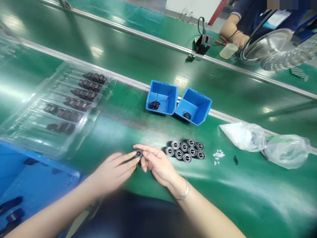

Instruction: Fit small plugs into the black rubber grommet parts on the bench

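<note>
Between my two hands, close to the front of the green bench, is a small black cylindrical part (139, 153) with its round, hollow end turned up. The fingers of my left hand (112, 172) are closed on its left side. My right hand (158, 163), with a silver bangle on the wrist, pinches it from the right; whether the fingertips also hold some smaller piece is hidden. Just right of my right hand stands a cluster of several similar black cylinders (187, 158), upright, each showing a ringed top with a slot.
Two blue bins (162, 87) with black rings sit behind. White bits (218, 154), small black pieces (236, 160) and clear bags (284, 150) lie right. Leftward are a clear tray (53, 145) of dark parts and a blue crate (56, 185). Another person's hand (240, 40) shows across the bench.
</note>
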A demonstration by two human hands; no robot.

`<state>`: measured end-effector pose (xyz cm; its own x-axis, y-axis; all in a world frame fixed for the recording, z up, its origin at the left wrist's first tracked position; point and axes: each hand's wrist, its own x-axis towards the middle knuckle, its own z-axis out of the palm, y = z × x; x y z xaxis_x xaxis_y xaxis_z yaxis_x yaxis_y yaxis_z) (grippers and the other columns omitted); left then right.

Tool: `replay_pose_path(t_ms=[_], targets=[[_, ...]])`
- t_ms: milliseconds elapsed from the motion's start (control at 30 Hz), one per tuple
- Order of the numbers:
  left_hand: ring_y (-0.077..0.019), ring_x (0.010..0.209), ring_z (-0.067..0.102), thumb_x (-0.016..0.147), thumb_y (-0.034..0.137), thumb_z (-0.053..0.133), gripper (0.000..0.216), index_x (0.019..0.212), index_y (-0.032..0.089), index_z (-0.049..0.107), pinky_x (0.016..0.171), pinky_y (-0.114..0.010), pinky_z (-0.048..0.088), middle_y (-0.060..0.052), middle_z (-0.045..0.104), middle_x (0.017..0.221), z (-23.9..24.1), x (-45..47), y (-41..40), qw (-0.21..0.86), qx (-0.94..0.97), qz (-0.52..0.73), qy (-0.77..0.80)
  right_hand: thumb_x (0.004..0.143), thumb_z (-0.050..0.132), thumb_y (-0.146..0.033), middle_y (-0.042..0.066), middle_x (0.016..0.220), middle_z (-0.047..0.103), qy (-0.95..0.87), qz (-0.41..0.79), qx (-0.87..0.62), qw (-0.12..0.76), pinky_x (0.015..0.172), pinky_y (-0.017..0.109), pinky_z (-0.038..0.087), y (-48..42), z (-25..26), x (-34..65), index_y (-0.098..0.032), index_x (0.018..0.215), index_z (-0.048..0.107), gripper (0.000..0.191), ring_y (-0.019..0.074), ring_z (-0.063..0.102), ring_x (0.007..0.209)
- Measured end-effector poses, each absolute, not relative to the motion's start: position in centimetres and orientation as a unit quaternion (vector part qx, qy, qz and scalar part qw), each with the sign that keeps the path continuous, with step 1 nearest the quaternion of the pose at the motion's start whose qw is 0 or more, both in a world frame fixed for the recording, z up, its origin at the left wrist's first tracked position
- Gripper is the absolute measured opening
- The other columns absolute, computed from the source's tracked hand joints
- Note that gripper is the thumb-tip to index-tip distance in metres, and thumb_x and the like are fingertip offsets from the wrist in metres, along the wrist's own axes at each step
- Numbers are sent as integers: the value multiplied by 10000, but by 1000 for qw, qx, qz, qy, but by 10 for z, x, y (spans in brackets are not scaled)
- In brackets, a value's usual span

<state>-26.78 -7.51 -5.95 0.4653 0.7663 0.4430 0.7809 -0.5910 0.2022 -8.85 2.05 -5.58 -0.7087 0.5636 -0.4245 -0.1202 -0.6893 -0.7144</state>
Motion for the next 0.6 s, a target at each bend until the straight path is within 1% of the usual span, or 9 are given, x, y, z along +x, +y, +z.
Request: replay_pose_path(t_ms=[67,167,233,300,367,433,500,533,600], targets=[[-238,1209,540,926,97,444,240,967,146,675,977,-369,346,-45,691,1178,-60,-267,-76,14,-859,-239,-453,887,552,-279,-24,559,570,-335,872,-310,177,525,220,422,23,-56,-86,-146,1167,634,320,75,510,479],[-239,1233,518,920,96,443,246,968,153,677,981,-370,353,-46,675,1207,-59,-265,-76,12,-861,-228,-455,901,523,-260,9,639,616,-324,885,-292,164,537,230,476,27,-56,-85,-145,1205,603,335,101,576,553],[-241,1243,507,920,88,438,255,975,159,677,1010,-398,342,-42,678,1203,-58,-265,-75,7,-856,-235,-460,915,512,-288,35,702,640,-317,891,-285,158,528,224,495,29,-55,-87,-147,1217,586,342,124,621,624],[-253,1240,507,918,83,436,261,972,166,677,1039,-443,322,-37,690,1180,-57,-264,-73,-1,-851,-242,-465,915,528,-330,41,716,644,-317,890,-291,149,491,203,495,30,-54,-89,-149,1190,588,335,136,642,643],[-258,1225,518,918,84,429,268,965,168,678,1037,-451,324,-36,698,1161,-56,-263,-72,-7,-851,-241,-466,898,563,-348,21,658,626,-324,884,-306,140,439,180,482,31,-54,-92,-145,1133,601,313,122,627,573],[-248,1204,534,923,87,417,276,966,162,679,1008,-414,349,-42,699,1159,-56,-262,-72,-6,-854,-237,-464,888,580,-354,-16,564,579,-334,877,-319,131,379,161,456,32,-54,-94,-143,1085,605,290,94,568,463],[-234,1184,546,928,90,410,280,969,159,678,988,-384,356,-44,702,1153,-57,-261,-73,2,-851,-238,-467,887,578,-368,-40,531,542,-335,877,-322,126,342,166,457,33,-54,-94,-148,1070,599,287,79,517,409],[-229,1177,550,932,93,406,282,975,158,677,989,-378,352,-43,703,1152,-57,-260,-73,5,-849,-241,-470,888,574,-377,-34,563,551,-332,880,-318,124,331,175,467,33,-53,-94,-154,1076,595,292,85,527,424],[-220,1174,550,937,99,397,286,994,157,671,1003,-373,338,-41,696,1169,-58,-258,-74,5,-845,-239,-478,901,544,-401,16,735,608,-316,892,-300,123,322,196,489,34,-51,-92,-177,1123,574,317,126,603,544]])
